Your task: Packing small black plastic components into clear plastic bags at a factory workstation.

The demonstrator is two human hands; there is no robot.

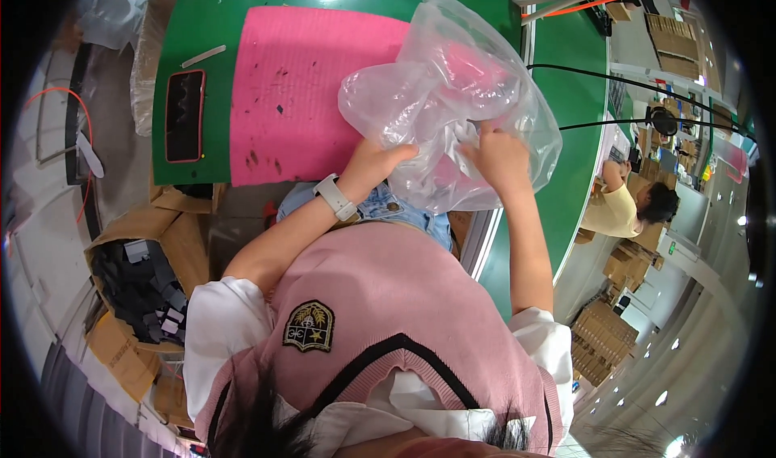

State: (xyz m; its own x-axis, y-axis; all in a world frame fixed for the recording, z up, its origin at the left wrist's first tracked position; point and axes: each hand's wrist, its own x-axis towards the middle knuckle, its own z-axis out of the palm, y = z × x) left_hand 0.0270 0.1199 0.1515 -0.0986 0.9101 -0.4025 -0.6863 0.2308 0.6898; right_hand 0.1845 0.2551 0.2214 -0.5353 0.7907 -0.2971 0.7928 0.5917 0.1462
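Observation:
A large clear plastic bag (453, 78) lies crumpled over the right part of a pink mat (307, 78) and the green tabletop beside it. My left hand (380, 164) grips the bag's near edge, thumb outstretched on top; its other fingers are hidden in the plastic. On the right, my right hand (503, 155) has its fingers curled and pressed into the bag's folds, pinching the film. Whitish shapes show between the hands, too blurred by the plastic to name.
A phone (185, 116) and a thin pale strip (204, 56) lie left of the mat. Black cables (598, 123) cross at the right. On the floor at left stands a cardboard box (174, 244) of dark pieces. Another person (622, 207) sits farther right.

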